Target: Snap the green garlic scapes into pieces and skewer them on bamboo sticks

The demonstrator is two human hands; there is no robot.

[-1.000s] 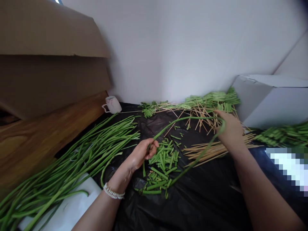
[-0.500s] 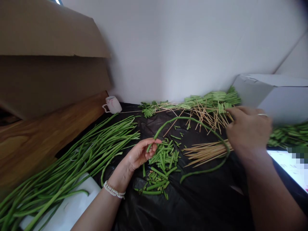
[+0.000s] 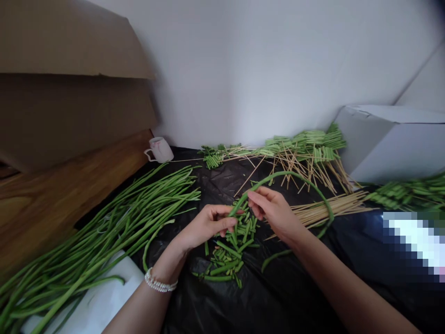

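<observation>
My left hand [image 3: 208, 227] grips one end of a long green bean [image 3: 287, 174], which arcs up and over to the right, then curves down past the skewers. My right hand [image 3: 273, 213] is close by, its fingers apart and their tips against the bean's underside. Below both hands lies a heap of cut green bean pieces [image 3: 229, 260]. To the right, a bundle of bamboo skewers [image 3: 330, 208] rests under the bean's curve. A pearl bracelet [image 3: 160, 283] circles my left wrist.
Long uncut beans [image 3: 104, 222] lie at left on black plastic sheeting [image 3: 278, 301]. Skewered bean pieces [image 3: 306, 144] line the back, with more [image 3: 410, 195] at right. A white mug [image 3: 160, 150], wooden edge [image 3: 69, 185], cardboard flap [image 3: 69, 46] and white box [image 3: 385, 148] surround them.
My right hand has moved left from the skewers to the bean near my left hand. The bean's far end now lies lower and closer, and my left hand still holds it.
</observation>
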